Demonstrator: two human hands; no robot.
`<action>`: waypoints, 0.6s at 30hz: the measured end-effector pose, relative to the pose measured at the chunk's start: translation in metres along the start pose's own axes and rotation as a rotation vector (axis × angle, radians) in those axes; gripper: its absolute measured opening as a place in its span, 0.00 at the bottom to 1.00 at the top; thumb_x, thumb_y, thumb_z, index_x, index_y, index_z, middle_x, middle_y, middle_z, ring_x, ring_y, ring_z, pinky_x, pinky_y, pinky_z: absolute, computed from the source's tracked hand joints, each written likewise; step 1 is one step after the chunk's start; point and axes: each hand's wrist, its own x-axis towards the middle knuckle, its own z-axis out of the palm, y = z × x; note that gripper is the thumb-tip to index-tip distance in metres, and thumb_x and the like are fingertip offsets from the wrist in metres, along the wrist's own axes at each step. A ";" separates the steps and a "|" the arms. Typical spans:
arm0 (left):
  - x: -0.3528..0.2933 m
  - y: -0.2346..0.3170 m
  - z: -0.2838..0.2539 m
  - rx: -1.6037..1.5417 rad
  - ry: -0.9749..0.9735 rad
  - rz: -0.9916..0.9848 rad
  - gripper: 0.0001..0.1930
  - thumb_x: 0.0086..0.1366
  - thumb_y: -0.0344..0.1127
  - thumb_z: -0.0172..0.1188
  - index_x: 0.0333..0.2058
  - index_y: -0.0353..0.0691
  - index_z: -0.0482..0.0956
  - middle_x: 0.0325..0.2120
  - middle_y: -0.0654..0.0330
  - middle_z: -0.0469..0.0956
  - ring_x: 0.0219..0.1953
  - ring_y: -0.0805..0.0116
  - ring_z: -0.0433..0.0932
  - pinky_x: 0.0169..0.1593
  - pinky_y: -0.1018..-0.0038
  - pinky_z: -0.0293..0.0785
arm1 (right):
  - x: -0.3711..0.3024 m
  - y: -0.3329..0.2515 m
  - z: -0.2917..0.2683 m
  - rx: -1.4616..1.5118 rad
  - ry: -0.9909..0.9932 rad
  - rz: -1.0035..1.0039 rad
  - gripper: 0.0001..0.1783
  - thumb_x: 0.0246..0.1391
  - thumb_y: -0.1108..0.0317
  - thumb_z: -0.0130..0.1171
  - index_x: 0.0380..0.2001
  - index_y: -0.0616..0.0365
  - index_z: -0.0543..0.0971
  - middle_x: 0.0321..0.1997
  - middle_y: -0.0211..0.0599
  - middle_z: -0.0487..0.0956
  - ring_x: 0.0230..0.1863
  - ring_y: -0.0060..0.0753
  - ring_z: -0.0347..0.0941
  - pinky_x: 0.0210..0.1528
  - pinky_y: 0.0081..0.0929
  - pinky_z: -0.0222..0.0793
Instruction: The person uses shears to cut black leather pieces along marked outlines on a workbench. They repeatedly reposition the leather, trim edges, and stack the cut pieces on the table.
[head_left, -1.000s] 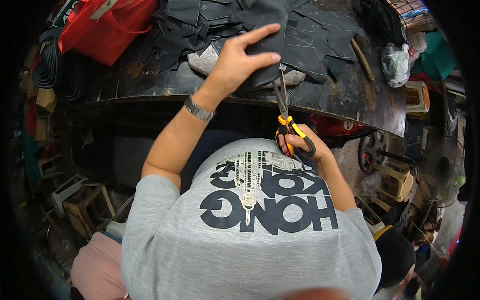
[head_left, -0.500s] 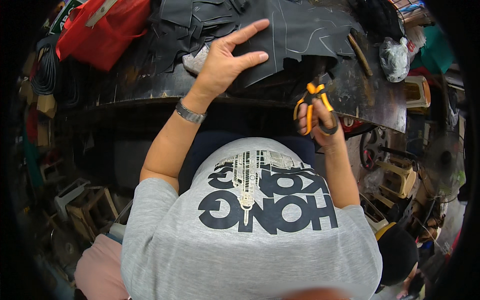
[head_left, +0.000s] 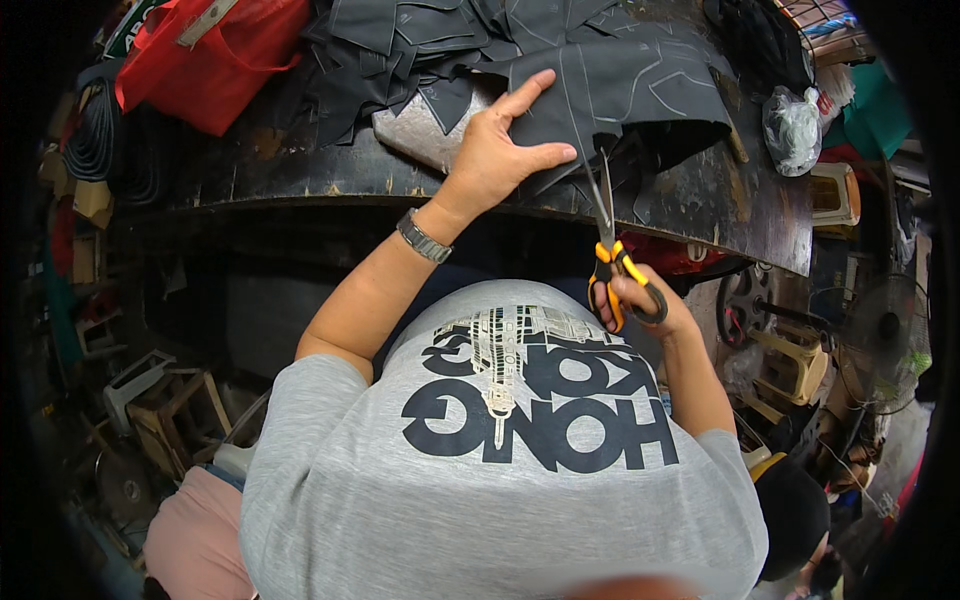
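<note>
My right hand (head_left: 640,298) grips a pair of scissors (head_left: 606,256) with orange and black handles. The slightly parted blades point away from me, their tips at the near edge of a black sheet (head_left: 590,90) marked with pale drawn outlines. Thumb and forefinger spread wide, my left hand (head_left: 500,150) lies on that sheet, left of the blades; its other fingers are hidden. To the right of the blades the sheet arches up off the table. Beside my left hand a greyish block (head_left: 425,130) shows partly under black pieces.
Cut black pieces (head_left: 400,45) lie heaped at the far left of the dark wooden table (head_left: 260,170). A red bag (head_left: 205,70) stands on its left end, a clear plastic bag (head_left: 792,130) on its right. Behind me on the left is a person in pink (head_left: 200,530).
The sheet has shifted toward me and right, my left hand moving with it. My right hand has drawn back, and the scissor blades now show at the sheet's edge.
</note>
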 end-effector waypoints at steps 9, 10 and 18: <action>-0.014 0.000 0.018 0.104 -0.038 0.025 0.41 0.50 0.28 0.74 0.64 0.34 0.68 0.52 0.51 0.76 0.51 0.69 0.76 0.56 0.75 0.73 | -0.019 0.008 0.000 -0.148 -0.006 -0.095 0.27 0.55 0.44 0.64 0.39 0.60 0.77 0.31 0.31 0.77 0.33 0.22 0.74 0.39 0.22 0.70; -0.017 0.000 0.022 0.070 -0.045 -0.002 0.41 0.50 0.28 0.74 0.64 0.34 0.68 0.52 0.50 0.76 0.51 0.69 0.76 0.56 0.75 0.73 | -0.020 0.009 0.001 -0.150 0.001 -0.106 0.27 0.55 0.44 0.64 0.39 0.60 0.77 0.31 0.30 0.77 0.33 0.22 0.74 0.39 0.22 0.70; -0.038 -0.008 0.039 0.035 -0.081 -0.056 0.41 0.51 0.26 0.73 0.65 0.35 0.66 0.54 0.50 0.75 0.53 0.68 0.76 0.58 0.74 0.72 | -0.017 0.019 0.010 -0.088 0.053 -0.057 0.29 0.52 0.39 0.62 0.32 0.59 0.79 0.30 0.30 0.77 0.31 0.20 0.71 0.34 0.17 0.65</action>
